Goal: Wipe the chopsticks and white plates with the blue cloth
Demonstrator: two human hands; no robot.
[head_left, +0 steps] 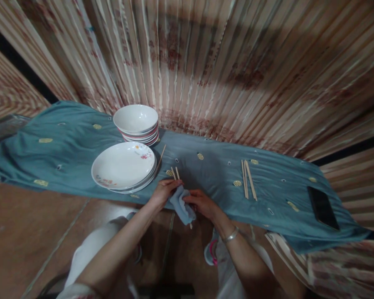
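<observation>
I see my left hand [163, 190] and right hand [202, 203] close together at the near edge of the blue cloth [212, 174], both closed on a small grey rag [181, 207]. The rag is wrapped round a pair of chopsticks [175, 172], whose tips stick up past my left fingers; one end pokes out below. Just left sits a stack of plates [123, 167], with a stack of bowls [136, 122] behind it. Another pair of chopsticks [248, 185] lies well to the right, a phone [322, 207] beyond that. A striped curtain [224, 62] hangs behind.
</observation>
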